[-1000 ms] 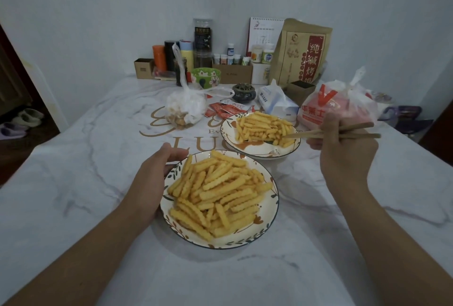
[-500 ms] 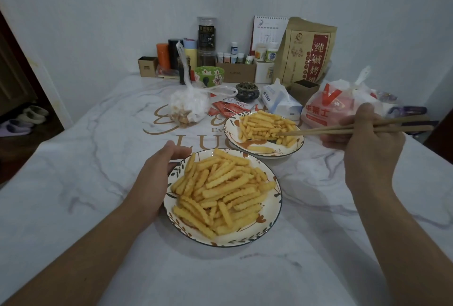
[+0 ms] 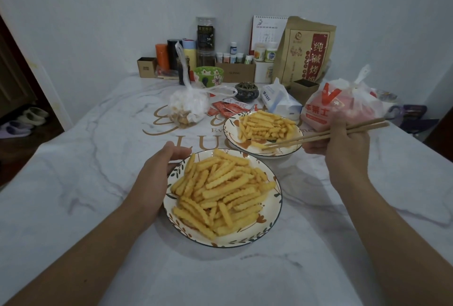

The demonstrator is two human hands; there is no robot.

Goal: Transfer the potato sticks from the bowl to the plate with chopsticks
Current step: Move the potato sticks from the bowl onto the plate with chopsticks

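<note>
From the head camera, a white marble desk has two dishes of yellow potato sticks on it. The near dish is the plate, with a leaf pattern round its rim, and it is piled with potato sticks. The left hand rests against the left edge of the plate, with the thumb curved round the far rim and the fingers hidden under the plate side. Just behind the plate and a little to the right sits the bowl, with its own heap of sticks lying toward the back. The right hand is to the right of the bowl, and its fingers are curled round a pair of wooden chopsticks. The chopsticks slant down to the left, and their tips are over the front of the bowl, close together beside one loose stick that lies there. I cannot tell if the tips pinch it. At the back of the desk are a tied clear bag, red packets, a green bowl, a tissue pack, a red and white bag and a brown paper bag.
</note>
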